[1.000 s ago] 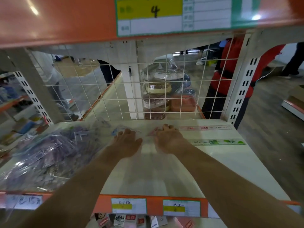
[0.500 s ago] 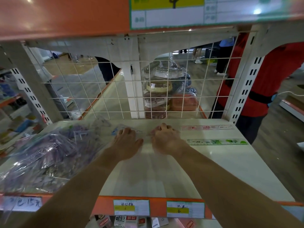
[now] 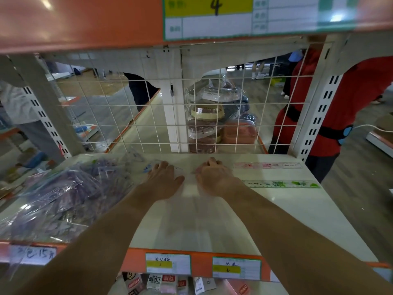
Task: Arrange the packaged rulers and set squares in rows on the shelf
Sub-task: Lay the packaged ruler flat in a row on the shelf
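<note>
On the cream shelf (image 3: 276, 220), my left hand (image 3: 164, 178) lies flat with its fingers apart on a clear packaged set square (image 3: 187, 170) near the back. My right hand (image 3: 212, 177) is beside it, fingers curled over the package's right end. Most of the package is hidden under the hands. To the right, a pink packaged ruler (image 3: 268, 165) lies along the back and a green packaged ruler (image 3: 280, 184) lies parallel in front of it. A heap of clear-bagged rulers and set squares (image 3: 63, 194) fills the shelf's left part.
A white wire grid (image 3: 148, 116) closes the shelf's back. Behind it stand stacked plastic containers (image 3: 207, 124) and a person in red (image 3: 350, 116). An orange shelf edge (image 3: 85, 20) hangs overhead. Price labels (image 3: 168, 264) line the front edge.
My right hand's fingers have curled in from flat. Both hands stay at the same spot on the shelf. The person in red behind the grid has stepped closer.
</note>
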The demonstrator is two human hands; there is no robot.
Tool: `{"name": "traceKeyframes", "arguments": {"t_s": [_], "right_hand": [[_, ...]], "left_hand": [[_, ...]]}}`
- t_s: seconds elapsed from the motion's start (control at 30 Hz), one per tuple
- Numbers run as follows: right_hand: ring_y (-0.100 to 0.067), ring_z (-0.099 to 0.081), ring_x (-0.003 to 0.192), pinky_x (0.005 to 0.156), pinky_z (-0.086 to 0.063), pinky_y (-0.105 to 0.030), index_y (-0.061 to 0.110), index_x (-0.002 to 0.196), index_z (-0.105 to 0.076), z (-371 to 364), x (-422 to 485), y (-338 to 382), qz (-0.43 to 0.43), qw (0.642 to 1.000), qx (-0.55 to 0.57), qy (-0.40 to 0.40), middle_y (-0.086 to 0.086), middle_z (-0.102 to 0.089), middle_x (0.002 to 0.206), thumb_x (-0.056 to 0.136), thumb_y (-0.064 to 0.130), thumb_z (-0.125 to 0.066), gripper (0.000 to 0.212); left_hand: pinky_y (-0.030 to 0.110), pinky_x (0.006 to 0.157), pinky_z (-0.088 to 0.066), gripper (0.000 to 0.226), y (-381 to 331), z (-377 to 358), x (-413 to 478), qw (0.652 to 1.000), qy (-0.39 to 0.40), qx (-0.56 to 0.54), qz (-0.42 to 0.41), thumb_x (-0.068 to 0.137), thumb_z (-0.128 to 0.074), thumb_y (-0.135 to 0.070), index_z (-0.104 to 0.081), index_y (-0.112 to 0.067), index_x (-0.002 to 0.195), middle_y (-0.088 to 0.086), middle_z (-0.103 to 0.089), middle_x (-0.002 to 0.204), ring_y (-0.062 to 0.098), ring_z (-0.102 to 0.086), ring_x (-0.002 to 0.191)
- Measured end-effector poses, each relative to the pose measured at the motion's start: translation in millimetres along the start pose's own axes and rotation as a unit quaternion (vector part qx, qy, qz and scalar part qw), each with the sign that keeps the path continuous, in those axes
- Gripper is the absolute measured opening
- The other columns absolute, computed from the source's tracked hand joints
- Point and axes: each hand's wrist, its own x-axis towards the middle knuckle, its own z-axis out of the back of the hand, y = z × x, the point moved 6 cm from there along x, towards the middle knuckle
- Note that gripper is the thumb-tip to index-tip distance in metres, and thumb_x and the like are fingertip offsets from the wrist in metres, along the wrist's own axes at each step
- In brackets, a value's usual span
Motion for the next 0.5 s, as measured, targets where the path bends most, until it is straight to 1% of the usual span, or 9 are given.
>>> {"name": "traceKeyframes", "arguments": {"t_s": [0.07,0.17,0.2,0.3,0.43,0.5], "right_hand": [[-0.031,-0.037,0.123,0.105,-0.035,-0.043,0.012,0.134,-0.049,6.8,-6.4,1.7,-0.001,1.0,0.015,-0.008,-0.011,-0.038,0.134,0.099,0.028,-0.034,0.042],[-0.034,-0.041,0.119,0.098,-0.039,-0.041,0.005,0.123,-0.056,18.4,-15.3,7.4,0.016,0.998,0.057,-0.031,-0.015,-0.047,0.127,0.099,0.02,-0.037,0.034],[-0.032,-0.042,0.118,0.096,-0.039,-0.04,0.005,0.122,-0.055,23.7,-17.4,8.8,0.02,0.998,0.049,-0.036,-0.015,-0.046,0.127,0.099,0.022,-0.037,0.034],[-0.028,-0.043,0.12,0.098,-0.037,-0.038,0.007,0.127,-0.052,37.4,-22.7,21.5,0.069,0.997,-0.015,-0.039,-0.013,-0.041,0.129,0.1,0.032,-0.036,0.04],[-0.03,-0.049,0.116,0.092,-0.041,-0.037,0.011,0.122,-0.057,46.7,-27.9,44.3,0.14,0.987,-0.044,-0.064,-0.013,-0.047,0.124,0.099,0.035,-0.041,0.037],[-0.03,-0.049,0.116,0.091,-0.042,-0.038,0.013,0.123,-0.056,47.2,-30.1,58.5,0.165,0.983,-0.051,-0.066,-0.012,-0.049,0.122,0.098,0.035,-0.041,0.037]], "left_hand": [[0.04,0.106,-0.028,0.05,-3.8,6.7,-0.6,1.0,-0.023,-0.004,-0.004,0.097,-0.037,-0.043,-0.047,-0.009,0.132,0.012,-0.036,0.141,0.031,-0.033,0.131],[0.041,0.1,-0.034,0.044,-10.9,17.6,-4.6,0.999,-0.049,-0.005,-0.013,0.096,-0.04,-0.04,-0.052,-0.008,0.124,0.013,-0.043,0.132,0.03,-0.04,0.123],[0.041,0.1,-0.035,0.044,-12.6,21.8,-6.7,0.999,-0.052,-0.006,-0.012,0.095,-0.042,-0.04,-0.051,-0.009,0.125,0.012,-0.043,0.131,0.03,-0.04,0.123],[0.042,0.102,-0.035,0.043,-15.4,36.3,-15.9,0.998,-0.065,0.0,-0.009,0.095,-0.044,-0.037,-0.05,-0.01,0.129,0.012,-0.044,0.132,0.029,-0.04,0.123],[0.042,0.104,-0.032,0.043,-7.9,56.8,-35.9,0.996,-0.093,0.005,0.011,0.097,-0.045,-0.034,-0.047,-0.014,0.135,0.009,-0.044,0.134,0.028,-0.04,0.125],[0.041,0.104,-0.032,0.042,4.0,63.1,-46.2,0.995,-0.101,0.005,0.026,0.097,-0.044,-0.033,-0.046,-0.016,0.135,0.008,-0.044,0.134,0.027,-0.04,0.125]]}}
